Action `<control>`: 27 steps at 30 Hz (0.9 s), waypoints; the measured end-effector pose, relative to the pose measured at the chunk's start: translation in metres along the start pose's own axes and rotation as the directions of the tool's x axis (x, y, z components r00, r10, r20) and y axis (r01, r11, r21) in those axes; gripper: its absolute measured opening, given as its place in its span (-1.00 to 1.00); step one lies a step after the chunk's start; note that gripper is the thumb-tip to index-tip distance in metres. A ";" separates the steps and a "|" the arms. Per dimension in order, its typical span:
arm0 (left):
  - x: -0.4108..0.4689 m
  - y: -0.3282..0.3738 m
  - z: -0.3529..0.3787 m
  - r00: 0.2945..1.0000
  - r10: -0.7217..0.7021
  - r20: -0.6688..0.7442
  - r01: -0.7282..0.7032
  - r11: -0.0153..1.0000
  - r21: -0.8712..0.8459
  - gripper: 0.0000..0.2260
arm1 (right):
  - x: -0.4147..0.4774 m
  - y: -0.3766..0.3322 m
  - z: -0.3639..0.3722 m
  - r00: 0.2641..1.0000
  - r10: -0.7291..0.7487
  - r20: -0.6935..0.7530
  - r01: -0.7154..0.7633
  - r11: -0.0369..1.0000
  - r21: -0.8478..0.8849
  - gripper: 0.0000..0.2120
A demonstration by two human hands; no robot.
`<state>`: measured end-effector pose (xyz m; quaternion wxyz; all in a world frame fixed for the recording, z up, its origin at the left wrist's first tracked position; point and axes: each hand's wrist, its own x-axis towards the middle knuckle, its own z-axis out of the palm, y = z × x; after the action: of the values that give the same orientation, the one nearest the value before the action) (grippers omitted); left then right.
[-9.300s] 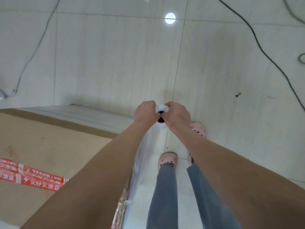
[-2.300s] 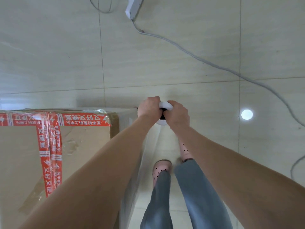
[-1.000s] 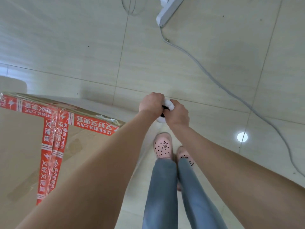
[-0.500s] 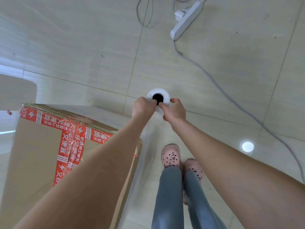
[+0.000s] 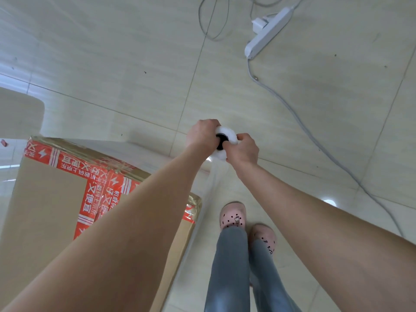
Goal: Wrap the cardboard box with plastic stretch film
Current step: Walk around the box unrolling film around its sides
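Stretch film roll (image 5: 227, 132) stands upright between the two hands, seen end-on with its dark core hole facing up. The left hand (image 5: 202, 136) is curled round the roll's left side. The right hand (image 5: 244, 150) is clamped on the right side, with fingertips at the rim beside the core; the two hands come close together across the top. From just below the hands a clear sheet of film (image 5: 211, 183) hangs and stretches back toward the person's left, meeting the corner of the cardboard box (image 5: 45, 210) that lies nearest the feet. The box stands on the tiled floor (image 5: 112, 64) below and to the left of the left hand, partly under the left forearm. Strips of red tape (image 5: 89, 203) with white printing cross its top, and wrinkled film shows along the top edge on the hands' side. Below the right hand stand two pink clogs (image 5: 233, 218) and grey trouser legs (image 5: 227, 266). Beyond the right hand and well apart from it, a white power strip (image 5: 267, 30) lies on the floor, and its grey cable (image 5: 292, 114) runs past that hand's outer side.
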<state>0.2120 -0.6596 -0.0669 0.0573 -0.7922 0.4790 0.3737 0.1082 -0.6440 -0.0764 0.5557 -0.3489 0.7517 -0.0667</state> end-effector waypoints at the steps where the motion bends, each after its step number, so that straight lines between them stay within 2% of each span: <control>1: 0.001 -0.003 0.000 1.000 -0.018 -0.015 0.017 0.999 -0.030 -0.77 | 0.001 -0.003 0.001 1.000 -0.022 -0.007 0.022 0.999 -0.036 -0.82; 6: 0.009 -0.018 -0.004 0.992 -0.096 -0.083 0.081 0.983 -0.162 -0.78 | 0.004 -0.020 0.006 0.993 -0.117 0.000 0.116 0.983 -0.144 -0.83; 13: 0.019 -0.030 -0.012 0.960 -0.258 -0.107 0.203 0.909 -0.365 -0.87 | 0.007 -0.037 0.019 0.988 -0.153 -0.021 0.151 0.985 -0.083 -0.66; 16: 0.017 -0.032 -0.014 0.930 -0.367 -0.010 0.308 0.795 -0.523 -0.86 | 0.008 -0.043 0.025 0.997 -0.062 0.042 0.065 0.995 -0.080 -0.55; 18: 0.015 -0.032 -0.014 0.920 -0.382 0.090 0.360 0.730 -0.581 -0.86 | 0.008 -0.045 0.028 0.996 -0.010 0.084 0.013 0.999 -0.036 -0.58; 20: 0.013 -0.032 -0.016 0.941 -0.320 0.110 0.331 0.799 -0.502 -0.81 | 0.007 -0.047 0.027 0.996 0.000 0.089 0.004 0.999 -0.037 -0.59; 23: 0.013 -0.030 -0.026 0.988 -0.148 0.036 0.153 0.950 -0.272 -0.70 | 0.010 -0.049 0.025 0.996 0.016 0.085 -0.009 0.997 -0.078 -0.58; 25: 0.017 -0.026 -0.033 0.999 -0.050 0.020 0.053 0.982 -0.183 -0.66 | 0.012 -0.051 0.025 0.995 0.021 0.098 -0.013 0.996 -0.084 -0.59; 27: 0.022 -0.023 -0.038 1.000 -0.017 0.027 0.020 0.993 -0.114 -0.62 | 0.015 -0.053 0.025 0.992 0.016 0.122 -0.003 0.994 -0.108 -0.59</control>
<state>0.2563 -0.6805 -0.0602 0.0215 -0.7937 0.4488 0.4100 0.1522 -0.6850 -0.0716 0.5814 -0.3783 0.7203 -0.0019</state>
